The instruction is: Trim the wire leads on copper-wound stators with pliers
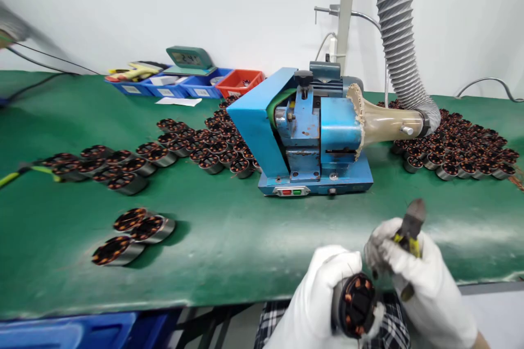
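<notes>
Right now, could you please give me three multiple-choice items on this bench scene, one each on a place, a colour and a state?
1. Where does the blue machine stand?
A. on the green table
B. on the floor
C. inside the orange bin

2. What colour are the gloves on both hands?
A. black
B. white
C. yellow

3. What does the right hand hold?
A. nothing
B. a clock
C. cutting pliers

Answers:
1 A: the machine's base rests on the green table top among the stators.
2 B: the left hand, holding a stator, and the right hand both wear white gloves.
3 C: its fingers close round the yellow handles, the dark tip pointing up.
</notes>
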`<state>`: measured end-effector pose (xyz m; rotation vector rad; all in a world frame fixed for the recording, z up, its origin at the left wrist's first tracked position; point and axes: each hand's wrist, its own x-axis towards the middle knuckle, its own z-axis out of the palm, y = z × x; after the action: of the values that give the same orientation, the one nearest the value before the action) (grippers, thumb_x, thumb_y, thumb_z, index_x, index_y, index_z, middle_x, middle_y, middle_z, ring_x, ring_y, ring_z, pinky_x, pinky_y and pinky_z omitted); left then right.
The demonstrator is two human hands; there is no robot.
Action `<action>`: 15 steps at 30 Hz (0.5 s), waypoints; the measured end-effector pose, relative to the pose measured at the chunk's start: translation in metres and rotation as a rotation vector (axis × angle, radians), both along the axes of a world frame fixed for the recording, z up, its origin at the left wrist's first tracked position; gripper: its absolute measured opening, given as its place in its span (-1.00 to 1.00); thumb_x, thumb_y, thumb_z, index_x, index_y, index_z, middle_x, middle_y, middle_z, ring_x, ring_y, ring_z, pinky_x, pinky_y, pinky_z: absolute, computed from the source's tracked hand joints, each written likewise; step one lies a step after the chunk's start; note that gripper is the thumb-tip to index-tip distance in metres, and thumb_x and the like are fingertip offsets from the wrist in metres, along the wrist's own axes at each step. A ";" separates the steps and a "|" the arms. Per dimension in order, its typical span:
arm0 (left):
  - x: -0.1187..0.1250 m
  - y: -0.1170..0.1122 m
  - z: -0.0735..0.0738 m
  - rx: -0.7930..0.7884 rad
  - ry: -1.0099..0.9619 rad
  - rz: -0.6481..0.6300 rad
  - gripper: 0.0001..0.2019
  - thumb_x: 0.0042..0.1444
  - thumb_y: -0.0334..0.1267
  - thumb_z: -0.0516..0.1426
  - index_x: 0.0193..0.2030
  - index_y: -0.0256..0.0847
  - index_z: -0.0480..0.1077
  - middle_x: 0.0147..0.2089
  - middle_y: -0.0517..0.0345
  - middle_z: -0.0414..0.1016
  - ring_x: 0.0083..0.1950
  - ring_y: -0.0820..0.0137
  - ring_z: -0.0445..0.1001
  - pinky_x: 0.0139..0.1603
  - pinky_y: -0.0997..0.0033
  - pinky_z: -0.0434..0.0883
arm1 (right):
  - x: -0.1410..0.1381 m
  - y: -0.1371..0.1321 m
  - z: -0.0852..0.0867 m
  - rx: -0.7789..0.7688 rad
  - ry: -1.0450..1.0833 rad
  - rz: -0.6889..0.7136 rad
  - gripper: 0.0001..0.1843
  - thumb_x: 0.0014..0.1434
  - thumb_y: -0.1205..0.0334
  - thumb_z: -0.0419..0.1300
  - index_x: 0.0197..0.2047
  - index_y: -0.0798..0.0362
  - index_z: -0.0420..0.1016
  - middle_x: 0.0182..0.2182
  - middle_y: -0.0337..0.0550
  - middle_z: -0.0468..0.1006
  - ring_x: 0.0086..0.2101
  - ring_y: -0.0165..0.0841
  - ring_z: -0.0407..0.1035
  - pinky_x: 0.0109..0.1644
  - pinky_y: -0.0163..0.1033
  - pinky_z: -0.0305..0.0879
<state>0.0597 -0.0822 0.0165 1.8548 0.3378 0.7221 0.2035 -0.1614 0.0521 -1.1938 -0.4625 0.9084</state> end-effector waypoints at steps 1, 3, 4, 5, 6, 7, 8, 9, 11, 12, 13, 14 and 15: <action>-0.002 0.001 0.000 0.030 -0.015 -0.032 -0.35 -0.21 -0.51 0.24 0.07 0.03 0.25 -0.19 0.16 0.37 -0.21 0.35 0.46 -0.15 0.35 0.48 | 0.008 0.001 0.003 0.054 0.031 -0.044 -0.85 0.00 0.13 0.34 -0.40 0.00 0.50 -0.59 -0.32 0.44 -0.55 -0.46 0.30 -0.45 -0.38 0.26; -0.005 0.002 0.002 0.038 -0.022 -0.055 -0.34 -0.21 -0.50 0.25 0.06 0.06 0.24 -0.17 0.18 0.37 -0.21 0.36 0.46 -0.14 0.36 0.47 | 0.022 0.002 0.008 0.101 0.044 -0.099 -0.84 0.00 0.13 0.34 -0.40 -0.01 0.48 -0.62 -0.35 0.40 -0.58 -0.46 0.28 -0.47 -0.37 0.26; -0.006 0.002 0.004 0.013 -0.019 -0.045 -0.36 -0.22 -0.50 0.25 0.04 0.06 0.25 -0.18 0.19 0.38 -0.21 0.35 0.47 -0.15 0.36 0.47 | 0.027 0.001 0.009 0.064 -0.002 -0.084 -0.84 0.01 0.12 0.33 -0.39 -0.01 0.49 -0.62 -0.35 0.40 -0.57 -0.45 0.28 -0.47 -0.36 0.27; -0.007 0.002 0.005 -0.014 -0.007 -0.024 -0.40 -0.23 -0.48 0.25 0.00 0.05 0.28 -0.18 0.19 0.40 -0.20 0.33 0.48 -0.14 0.34 0.47 | 0.030 -0.001 0.009 -0.017 -0.094 -0.037 -0.85 0.03 0.11 0.31 -0.37 -0.01 0.51 -0.60 -0.32 0.44 -0.56 -0.43 0.31 -0.44 -0.34 0.30; -0.007 0.001 0.007 -0.038 0.007 -0.001 -0.44 -0.23 -0.47 0.25 -0.04 0.03 0.30 -0.17 0.18 0.42 -0.18 0.30 0.48 -0.14 0.31 0.48 | 0.032 -0.004 0.007 -0.123 -0.225 0.033 -0.84 0.05 0.11 0.29 -0.33 0.00 0.54 -0.55 -0.26 0.49 -0.50 -0.39 0.36 -0.39 -0.30 0.33; -0.007 0.001 0.010 -0.069 0.025 0.021 -0.48 -0.23 -0.44 0.26 -0.07 0.01 0.32 -0.16 0.17 0.44 -0.15 0.26 0.49 -0.12 0.28 0.48 | 0.032 -0.007 0.004 -0.224 -0.382 0.109 -0.81 0.06 0.10 0.27 -0.28 0.00 0.57 -0.47 -0.19 0.55 -0.42 -0.32 0.42 -0.31 -0.26 0.36; -0.008 0.000 0.013 -0.120 0.040 0.043 -0.50 -0.24 -0.42 0.28 -0.10 0.00 0.34 -0.15 0.15 0.46 -0.12 0.22 0.49 -0.11 0.24 0.48 | 0.031 -0.011 -0.001 -0.290 -0.538 0.177 -0.78 0.07 0.10 0.26 -0.22 0.00 0.59 -0.39 -0.13 0.60 -0.34 -0.26 0.45 -0.22 -0.21 0.38; -0.008 -0.001 0.016 -0.191 0.055 0.063 -0.52 -0.26 -0.39 0.30 -0.12 -0.01 0.36 -0.13 0.14 0.48 -0.10 0.19 0.49 -0.09 0.21 0.48 | 0.030 -0.015 -0.006 -0.311 -0.673 0.234 -0.75 0.08 0.11 0.24 -0.17 -0.01 0.59 -0.31 -0.09 0.62 -0.27 -0.22 0.47 -0.15 -0.17 0.38; -0.008 -0.002 0.022 -0.368 0.072 0.095 -0.53 -0.30 -0.35 0.33 -0.16 -0.03 0.40 -0.09 0.12 0.51 -0.07 0.14 0.50 -0.06 0.18 0.48 | 0.027 -0.020 -0.017 -0.259 -0.826 0.328 -0.68 0.12 0.12 0.19 -0.07 -0.02 0.56 -0.19 -0.05 0.63 -0.21 -0.19 0.49 -0.09 -0.15 0.38; -0.009 -0.002 0.024 -0.446 0.078 0.103 -0.54 -0.31 -0.34 0.34 -0.17 -0.05 0.42 -0.08 0.11 0.52 -0.06 0.13 0.50 -0.04 0.17 0.47 | 0.027 -0.021 -0.021 -0.220 -0.850 0.380 -0.64 0.14 0.13 0.15 -0.01 -0.01 0.53 -0.16 -0.04 0.62 -0.22 -0.21 0.50 -0.10 -0.17 0.40; -0.009 -0.002 0.026 -0.500 0.078 0.107 -0.56 -0.30 -0.33 0.35 -0.18 -0.06 0.42 -0.08 0.10 0.53 -0.06 0.14 0.51 -0.03 0.17 0.47 | 0.026 -0.022 -0.023 -0.193 -0.858 0.435 -0.61 0.17 0.14 0.12 0.06 0.00 0.47 -0.16 -0.04 0.62 -0.24 -0.23 0.51 -0.11 -0.19 0.41; -0.010 -0.002 0.027 -0.528 0.076 0.098 -0.59 -0.29 -0.30 0.35 -0.20 -0.07 0.43 -0.08 0.09 0.54 -0.08 0.15 0.52 -0.03 0.18 0.47 | 0.026 -0.021 -0.023 -0.178 -0.867 0.489 -0.57 0.19 0.17 0.08 0.12 -0.01 0.42 -0.16 -0.05 0.62 -0.25 -0.25 0.51 -0.12 -0.21 0.42; -0.010 -0.002 0.026 -0.537 0.074 0.080 -0.61 -0.28 -0.26 0.35 -0.22 -0.07 0.43 -0.10 0.09 0.55 -0.10 0.16 0.53 -0.04 0.18 0.48 | 0.026 -0.021 -0.022 -0.171 -0.883 0.533 -0.55 0.20 0.18 0.06 0.16 -0.01 0.36 -0.17 -0.06 0.62 -0.25 -0.26 0.51 -0.14 -0.22 0.43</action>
<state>0.0499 -0.0840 0.0424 1.3651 0.5937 0.5487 0.2294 -0.1822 0.0302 -1.6443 -1.4880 0.8306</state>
